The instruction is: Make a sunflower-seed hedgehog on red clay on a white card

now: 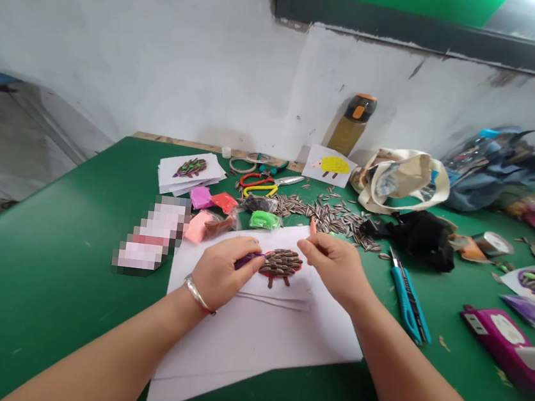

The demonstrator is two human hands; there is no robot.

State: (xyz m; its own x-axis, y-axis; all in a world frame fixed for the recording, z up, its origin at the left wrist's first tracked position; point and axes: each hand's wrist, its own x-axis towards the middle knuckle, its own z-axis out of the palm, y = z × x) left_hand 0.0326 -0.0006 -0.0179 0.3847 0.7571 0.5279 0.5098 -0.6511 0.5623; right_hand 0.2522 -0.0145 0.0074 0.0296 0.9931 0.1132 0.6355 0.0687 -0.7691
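A hedgehog picture [282, 263] lies before me on white paper [251, 347]. Sunflower seeds cover its red-edged body, and two brown legs show below. At its left end, my left hand [226, 266] is closed, with a purple piece [246, 260] between thumb and fingers. Whether that piece also touches the picture is hidden. Just right of the seeds, my right hand [333, 259] hovers with thumb and forefinger pinched together. Anything in that pinch is too small to name. A small orange tip [313, 225] shows just behind these fingers.
Loose sunflower seeds [333, 217], clay packets [265, 220] and scissors [274, 185] lie beyond the paper. A teal utility knife [408, 300] is right of it, near a magenta device [511, 347]. Finished-looking cards [169, 170], a bottle [352, 126] and bags [408, 178] stand farther back.
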